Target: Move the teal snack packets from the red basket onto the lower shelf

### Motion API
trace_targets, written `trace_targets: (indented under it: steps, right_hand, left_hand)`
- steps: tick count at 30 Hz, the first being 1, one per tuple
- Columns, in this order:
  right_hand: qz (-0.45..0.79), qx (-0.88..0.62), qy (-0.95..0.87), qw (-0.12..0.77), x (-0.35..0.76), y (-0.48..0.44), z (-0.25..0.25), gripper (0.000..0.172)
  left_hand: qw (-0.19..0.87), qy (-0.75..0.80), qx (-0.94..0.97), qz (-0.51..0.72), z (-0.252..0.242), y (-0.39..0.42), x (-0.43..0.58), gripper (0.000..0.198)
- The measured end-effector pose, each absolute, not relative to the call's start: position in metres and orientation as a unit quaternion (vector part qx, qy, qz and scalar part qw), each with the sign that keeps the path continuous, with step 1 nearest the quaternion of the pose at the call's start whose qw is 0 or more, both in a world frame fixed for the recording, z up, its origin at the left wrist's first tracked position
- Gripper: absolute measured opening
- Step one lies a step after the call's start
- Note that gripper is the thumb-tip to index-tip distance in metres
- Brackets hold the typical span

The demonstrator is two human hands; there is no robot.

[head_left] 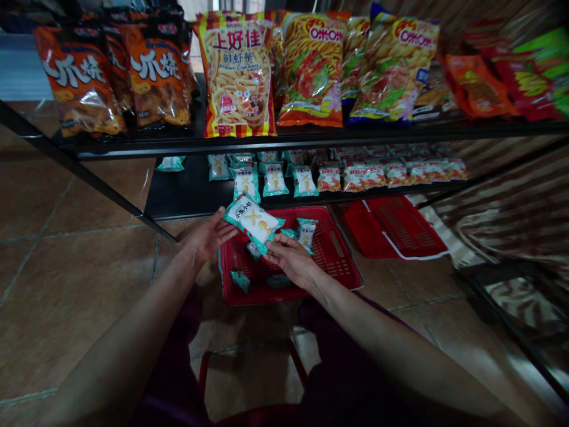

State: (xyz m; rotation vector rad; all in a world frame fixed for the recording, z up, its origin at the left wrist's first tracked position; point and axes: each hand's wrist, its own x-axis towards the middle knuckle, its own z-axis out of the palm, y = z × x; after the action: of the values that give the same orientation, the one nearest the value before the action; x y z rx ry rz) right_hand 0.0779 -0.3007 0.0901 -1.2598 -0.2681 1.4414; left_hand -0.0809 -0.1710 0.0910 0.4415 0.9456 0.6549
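A white and teal snack packet (254, 220) is held tilted between my two hands, above a red basket (344, 273). My left hand (208, 236) grips its left end, thumb at the edge and fingers underneath. At the lower right corner, my right hand (291, 258) pinches the packet. Several similar teal packets lie loose in the basket, among them one by the right rim (306, 232) and one at the lower left (240, 281). On the low black shelf (186, 196) just beyond, more teal packets (246, 181) stand in rows.
Red and white packets (364, 177) fill the low shelf's right side. Large prawn cracker bags (237, 77) and orange bags (82, 80) line the upper shelf, which overhangs the lower one. A second red basket (391, 222) sits on the tiled floor at right, near a striped cloth (511, 219).
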Motion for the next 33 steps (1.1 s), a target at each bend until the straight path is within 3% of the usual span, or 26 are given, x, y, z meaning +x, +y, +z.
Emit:
trace_targets:
  steps: [12,22,33]
  right_hand:
    - [0.591,-0.568,-0.082,0.567,0.074,-0.298,0.092,0.037]
    - [0.603,-0.554,-0.038,0.573,0.082,-0.293,0.095,0.031]
    - [0.644,-0.479,-0.042,0.595,0.076,-0.294,0.1,0.03]
  left_hand:
    - [0.801,0.507,0.115,0.297,0.09,-0.186,-0.067,0.005]
    - [0.795,0.525,0.104,0.284,0.087,-0.186,-0.063,0.017]
    - [0.788,0.542,0.085,0.279,0.08,-0.185,-0.062,0.015]
